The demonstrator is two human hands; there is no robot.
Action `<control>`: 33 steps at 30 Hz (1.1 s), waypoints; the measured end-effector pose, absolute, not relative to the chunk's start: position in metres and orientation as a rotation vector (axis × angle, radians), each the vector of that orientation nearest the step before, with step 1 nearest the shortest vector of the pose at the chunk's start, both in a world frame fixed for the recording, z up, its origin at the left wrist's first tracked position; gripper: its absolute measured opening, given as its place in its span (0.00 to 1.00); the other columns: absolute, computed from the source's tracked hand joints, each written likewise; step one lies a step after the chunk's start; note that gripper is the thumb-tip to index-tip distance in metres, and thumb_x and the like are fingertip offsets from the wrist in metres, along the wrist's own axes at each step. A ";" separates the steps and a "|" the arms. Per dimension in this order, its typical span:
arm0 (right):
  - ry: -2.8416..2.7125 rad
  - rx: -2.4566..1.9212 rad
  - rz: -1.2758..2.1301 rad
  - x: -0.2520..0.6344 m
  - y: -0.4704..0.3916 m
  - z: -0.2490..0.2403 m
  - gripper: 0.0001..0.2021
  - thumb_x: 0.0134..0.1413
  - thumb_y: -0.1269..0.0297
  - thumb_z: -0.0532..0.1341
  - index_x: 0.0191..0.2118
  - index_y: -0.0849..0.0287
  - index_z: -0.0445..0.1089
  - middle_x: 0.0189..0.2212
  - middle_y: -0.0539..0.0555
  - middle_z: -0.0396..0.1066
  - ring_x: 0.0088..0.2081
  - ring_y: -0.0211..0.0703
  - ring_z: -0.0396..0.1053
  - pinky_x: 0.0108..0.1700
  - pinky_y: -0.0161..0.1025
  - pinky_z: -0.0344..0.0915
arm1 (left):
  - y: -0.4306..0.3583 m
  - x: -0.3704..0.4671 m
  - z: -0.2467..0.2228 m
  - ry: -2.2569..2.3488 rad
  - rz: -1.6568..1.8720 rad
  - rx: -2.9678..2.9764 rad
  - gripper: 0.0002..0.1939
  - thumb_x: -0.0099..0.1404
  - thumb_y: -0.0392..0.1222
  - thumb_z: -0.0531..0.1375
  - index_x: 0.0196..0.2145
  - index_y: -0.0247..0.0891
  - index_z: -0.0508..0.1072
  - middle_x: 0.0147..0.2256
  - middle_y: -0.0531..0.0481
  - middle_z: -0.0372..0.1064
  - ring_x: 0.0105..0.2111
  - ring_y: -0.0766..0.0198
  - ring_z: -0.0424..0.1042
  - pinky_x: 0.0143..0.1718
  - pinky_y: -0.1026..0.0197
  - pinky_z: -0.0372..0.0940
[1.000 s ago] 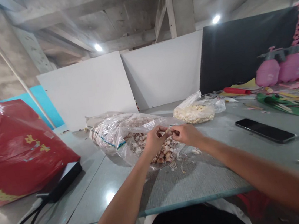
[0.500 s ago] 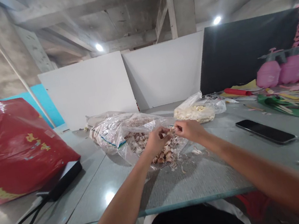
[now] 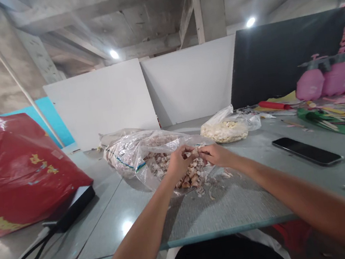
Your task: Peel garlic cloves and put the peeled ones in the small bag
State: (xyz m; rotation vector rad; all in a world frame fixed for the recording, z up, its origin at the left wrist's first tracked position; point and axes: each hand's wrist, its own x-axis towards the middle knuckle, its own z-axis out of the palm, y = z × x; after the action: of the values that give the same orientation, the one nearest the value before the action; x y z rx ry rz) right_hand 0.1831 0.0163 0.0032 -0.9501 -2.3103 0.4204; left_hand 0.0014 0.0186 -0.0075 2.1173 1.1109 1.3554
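Note:
Over the mouth of a clear plastic bag (image 3: 145, 179), my left hand (image 3: 179, 162) and my right hand (image 3: 215, 154) meet at the fingertips. Both pinch a small pale garlic clove (image 3: 196, 150), mostly covered by the fingers. Just below them lies a pile of unpeeled garlic cloves (image 3: 189, 180), mixed with loose papery skins (image 3: 158, 165) that spread back into the bag. Behind my right hand, a second clear bag holds peeled garlic cloves (image 3: 225, 132).
A black phone (image 3: 307, 151) lies at the right. A red bag (image 3: 26, 168) and a black box with a cable (image 3: 74, 208) stand at the left. Coloured paper scraps (image 3: 335, 116) and pink spray bottles (image 3: 310, 84) are at the far right. White boards (image 3: 191, 81) lean behind.
My right hand has moved a little left, and its fingertips now meet those of my left hand at the clove. The left hand has barely shifted.

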 end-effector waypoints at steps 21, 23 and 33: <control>-2.287 -0.981 -0.324 0.183 0.018 0.002 0.06 0.47 0.71 0.52 0.25 0.59 0.66 0.24 0.50 0.67 0.28 0.36 0.61 0.29 0.31 0.48 | 0.016 0.005 -0.004 1.049 1.301 2.118 0.13 0.54 0.45 0.59 0.35 0.34 0.72 0.28 0.51 0.69 0.21 0.72 0.60 0.22 0.68 0.54; -2.258 -0.992 -0.353 0.183 0.018 0.003 0.07 0.47 0.70 0.52 0.25 0.59 0.66 0.24 0.50 0.67 0.28 0.35 0.61 0.29 0.31 0.48 | 0.016 0.005 -0.004 1.056 1.308 2.133 0.13 0.54 0.45 0.60 0.35 0.35 0.72 0.27 0.51 0.69 0.21 0.72 0.59 0.22 0.68 0.53; -2.163 -1.011 -0.333 0.188 0.018 0.007 0.07 0.48 0.69 0.51 0.25 0.59 0.65 0.23 0.49 0.64 0.26 0.34 0.57 0.29 0.31 0.47 | 0.017 0.005 -0.008 1.152 1.290 2.211 0.12 0.54 0.44 0.59 0.36 0.37 0.72 0.30 0.50 0.70 0.24 0.69 0.61 0.26 0.66 0.56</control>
State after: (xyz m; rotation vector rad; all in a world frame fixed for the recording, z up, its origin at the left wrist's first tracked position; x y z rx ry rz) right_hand 0.1884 0.0185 0.0073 -1.0112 -2.1635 -0.3331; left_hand 0.0054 0.0171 -0.0080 2.2113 1.1522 1.2903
